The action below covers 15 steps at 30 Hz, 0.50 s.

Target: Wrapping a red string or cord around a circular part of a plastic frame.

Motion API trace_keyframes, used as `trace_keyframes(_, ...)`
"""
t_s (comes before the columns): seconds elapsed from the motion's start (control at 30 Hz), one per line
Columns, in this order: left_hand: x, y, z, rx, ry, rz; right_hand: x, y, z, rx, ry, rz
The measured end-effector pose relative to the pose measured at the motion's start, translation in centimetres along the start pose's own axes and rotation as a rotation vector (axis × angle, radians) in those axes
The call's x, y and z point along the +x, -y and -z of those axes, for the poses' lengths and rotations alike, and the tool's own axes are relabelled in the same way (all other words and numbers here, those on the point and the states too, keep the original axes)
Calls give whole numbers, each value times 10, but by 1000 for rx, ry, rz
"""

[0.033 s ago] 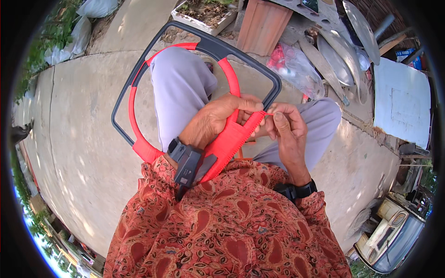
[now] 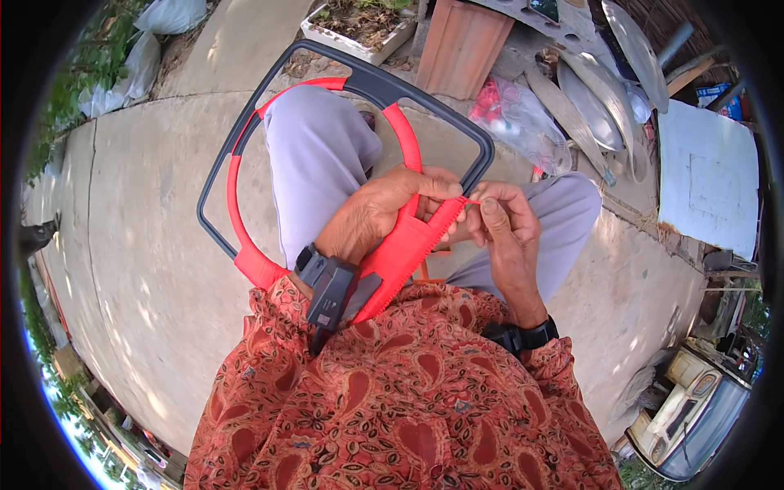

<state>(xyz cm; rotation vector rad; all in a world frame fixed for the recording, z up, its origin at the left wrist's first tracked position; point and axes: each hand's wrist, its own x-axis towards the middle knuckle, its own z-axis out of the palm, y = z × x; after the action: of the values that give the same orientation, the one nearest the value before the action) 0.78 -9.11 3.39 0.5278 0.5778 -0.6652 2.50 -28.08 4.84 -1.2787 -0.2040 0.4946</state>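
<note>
A dark grey frame [image 2: 376, 88] with rounded corners encloses a large ring, and it leans across my lap over my left knee. Red strand covers much of the ring [image 2: 402, 131] and a wide section [image 2: 408, 253] nearest my body, where it forms tight rows with a ridged edge. My left hand [image 2: 392, 200] is closed around the frame where ring and outer bar come close, its thumb lying by the end of the red rows. Just to the right, my right hand [image 2: 508, 220] pinches a thin red cord [image 2: 474, 201] that runs to that spot. Some fingertips are hidden behind the frame.
I sit with knees apart above a concrete floor [image 2: 147, 245]. Ahead stand a white planter box [image 2: 359, 41] and a terracotta pot [image 2: 464, 49]. To the right are a clear plastic bag [image 2: 531, 122], long curved pieces [image 2: 604, 90], a pale board [image 2: 709, 180] and a windowed metal body [image 2: 694, 408].
</note>
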Motion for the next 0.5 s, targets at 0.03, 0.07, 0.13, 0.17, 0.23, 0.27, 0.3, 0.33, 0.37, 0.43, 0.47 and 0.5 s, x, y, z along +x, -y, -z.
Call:
trace_keyframes(0.03, -3, -1, -2, 44, -67, -15, -1, 0, -2, 20, -3, 6)
trace_keyframes(0.07, -3, -2, -1, 54, -67, -13, -2, 0, -3, 40, -5, 12)
trace_keyframes(0.13, -2, -2, 2, 57, -75, -49, -1, 2, -1, 29, -27, -19)
trace_keyframes(0.17, -2, -2, 4, 65, -75, -45, 0, 3, 0, 14, -43, -57)
trace_keyframes(0.23, -4, -4, 6, 66, 2, -73, 2, 6, -1, -39, -49, -40)
trace_keyframes(0.27, -7, -7, 5, 79, 3, -66, 4, 9, -2, -96, -48, -27)
trace_keyframes(0.3, -11, -10, 3, 78, 46, -72, 7, 13, -1, -88, -58, -20)
trace_keyframes(0.33, -16, -13, 0, 79, 88, -79, 11, 18, -1, -137, -21, -7)
trace_keyframes(0.37, -20, -16, -2, 94, 85, -77, 15, 24, -2, -186, 16, 6)
trace_keyframes(0.43, -27, -18, -4, 28, 211, -112, 22, 35, -6, -206, 63, 37)
trace_keyframes(0.47, -29, -20, -4, 46, 204, -121, 27, 41, -10, -238, 112, 57)
trace_keyframes(0.5, -31, -22, -2, -6, 258, -132, 32, 47, -15, -224, 116, 74)
